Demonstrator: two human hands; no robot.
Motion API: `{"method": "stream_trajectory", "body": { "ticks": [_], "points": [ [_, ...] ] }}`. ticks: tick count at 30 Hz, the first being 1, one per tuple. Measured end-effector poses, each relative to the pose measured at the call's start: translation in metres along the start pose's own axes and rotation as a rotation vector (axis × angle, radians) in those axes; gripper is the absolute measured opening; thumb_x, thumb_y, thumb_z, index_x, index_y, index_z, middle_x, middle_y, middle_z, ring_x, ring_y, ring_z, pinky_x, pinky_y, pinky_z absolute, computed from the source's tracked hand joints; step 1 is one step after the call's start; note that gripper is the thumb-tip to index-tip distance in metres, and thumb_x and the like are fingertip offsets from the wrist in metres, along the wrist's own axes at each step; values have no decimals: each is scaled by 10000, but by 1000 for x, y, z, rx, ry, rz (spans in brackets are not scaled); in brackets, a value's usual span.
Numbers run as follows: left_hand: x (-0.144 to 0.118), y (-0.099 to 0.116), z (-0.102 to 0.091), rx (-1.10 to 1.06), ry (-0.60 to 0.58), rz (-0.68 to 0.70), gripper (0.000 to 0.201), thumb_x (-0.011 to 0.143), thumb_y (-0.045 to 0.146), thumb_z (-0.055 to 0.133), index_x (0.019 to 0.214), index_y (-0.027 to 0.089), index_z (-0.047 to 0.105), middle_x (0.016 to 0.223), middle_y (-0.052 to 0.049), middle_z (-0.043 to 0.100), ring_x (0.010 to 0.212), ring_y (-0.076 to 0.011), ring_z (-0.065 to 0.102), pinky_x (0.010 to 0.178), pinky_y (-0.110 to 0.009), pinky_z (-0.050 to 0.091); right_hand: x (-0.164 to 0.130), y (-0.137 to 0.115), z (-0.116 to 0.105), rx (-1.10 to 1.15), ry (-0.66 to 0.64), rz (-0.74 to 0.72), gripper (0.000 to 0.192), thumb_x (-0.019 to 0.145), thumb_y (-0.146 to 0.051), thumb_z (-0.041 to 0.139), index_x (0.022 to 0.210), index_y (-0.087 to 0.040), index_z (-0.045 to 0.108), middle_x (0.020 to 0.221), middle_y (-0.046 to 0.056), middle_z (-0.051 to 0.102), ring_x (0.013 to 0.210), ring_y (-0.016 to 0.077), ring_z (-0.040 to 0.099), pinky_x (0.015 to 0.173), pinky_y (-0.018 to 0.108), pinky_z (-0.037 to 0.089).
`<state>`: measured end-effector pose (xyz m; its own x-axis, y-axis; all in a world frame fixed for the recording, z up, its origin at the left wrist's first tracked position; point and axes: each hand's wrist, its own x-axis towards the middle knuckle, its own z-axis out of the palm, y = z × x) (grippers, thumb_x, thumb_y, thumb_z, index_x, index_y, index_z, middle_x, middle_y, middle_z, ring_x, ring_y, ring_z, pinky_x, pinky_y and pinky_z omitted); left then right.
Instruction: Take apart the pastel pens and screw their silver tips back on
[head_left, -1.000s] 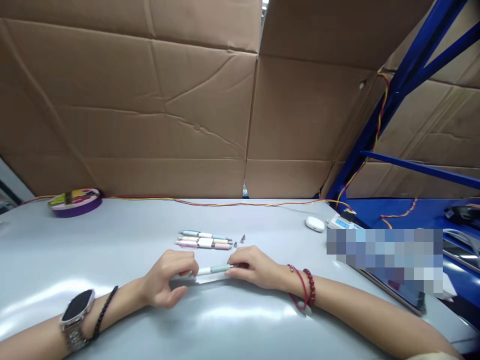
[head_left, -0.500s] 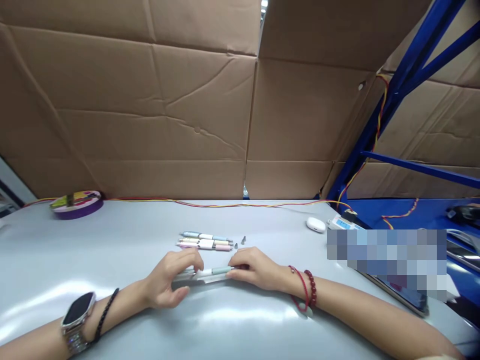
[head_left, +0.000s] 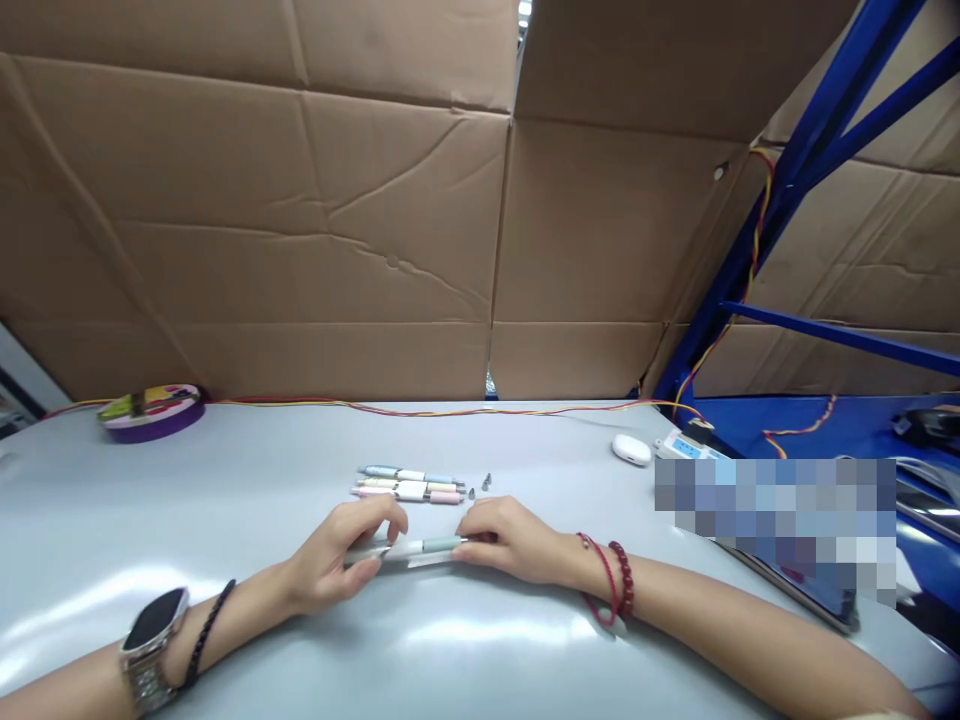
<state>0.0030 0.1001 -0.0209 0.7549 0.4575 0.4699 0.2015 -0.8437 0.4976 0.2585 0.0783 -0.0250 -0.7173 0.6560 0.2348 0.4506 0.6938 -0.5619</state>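
Note:
A white pen with a pale green grip (head_left: 442, 545) lies sideways between my two hands, low over the table. My right hand (head_left: 510, 540) has thumb and fingers closed on the pen's right end, hiding its tip. At the other end, my left hand (head_left: 337, 555) has its thumb against the pen and its fingers curled over it; exact finger contact is hard to make out. Just beyond, a blue pen (head_left: 411, 475), a yellow pen (head_left: 446, 487) and a pink pen (head_left: 446, 497) lie side by side. Small metal pen tips (head_left: 487, 482) rest right of them.
A purple roll of tape (head_left: 154, 415) sits at the back left, near a red-yellow cable (head_left: 450, 411) along the cardboard wall (head_left: 300, 250). To the right are a white earbud case (head_left: 631, 450), a power strip (head_left: 686, 446), a phone-like device (head_left: 810, 598) and a blue frame (head_left: 795, 190).
My left thumb has moved up and in against the pen, narrowing the gap to the fingers. My right hand stays on the pen's right end.

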Motion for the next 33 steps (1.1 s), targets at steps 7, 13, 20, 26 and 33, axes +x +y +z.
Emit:
{"method": "stream_trajectory", "body": {
  "ticks": [7, 13, 20, 26, 33],
  "points": [
    [1, 1, -1, -18, -9, -31, 466, 900, 555, 223, 852, 167, 476, 702, -6, 490, 502, -108, 306, 465, -231, 282, 0, 0, 0, -16, 1, -2, 336, 920, -403, 453, 701, -163, 540, 660, -14, 511, 613, 108, 463, 593, 214, 368],
    [0, 0, 0, -19, -19, -20, 508, 887, 595, 195, 798, 167, 456, 677, -2, 459, 489, -103, 284, 463, -235, 265, 0, 1, 1, -42, -4, -3, 323, 918, -404, 457, 718, -170, 554, 667, -17, 514, 623, 112, 457, 617, 225, 371],
    [0, -1, 2, -24, -27, 4, 512, 864, 635, 205, 725, 183, 400, 593, 26, 357, 490, -113, 269, 463, -244, 238, 0, 1, 1, -45, -10, -7, 330, 923, -408, 443, 713, -171, 537, 679, -3, 528, 629, 121, 470, 616, 224, 372],
    [3, 4, -2, -4, 0, 19, 513, 886, 609, 183, 781, 180, 443, 640, 7, 413, 515, -124, 311, 482, -242, 269, 1, -2, 1, -84, 3, 0, 314, 920, -365, 456, 678, -172, 508, 661, -10, 526, 601, 113, 448, 596, 217, 359],
    [2, 3, -13, 6, -64, 6, 523, 891, 606, 182, 856, 176, 478, 711, -13, 490, 510, -122, 312, 488, -248, 289, 1, -1, 2, -107, 15, 24, 291, 910, -349, 471, 684, -170, 509, 662, -15, 524, 606, 106, 451, 599, 208, 356]
  ]
}}
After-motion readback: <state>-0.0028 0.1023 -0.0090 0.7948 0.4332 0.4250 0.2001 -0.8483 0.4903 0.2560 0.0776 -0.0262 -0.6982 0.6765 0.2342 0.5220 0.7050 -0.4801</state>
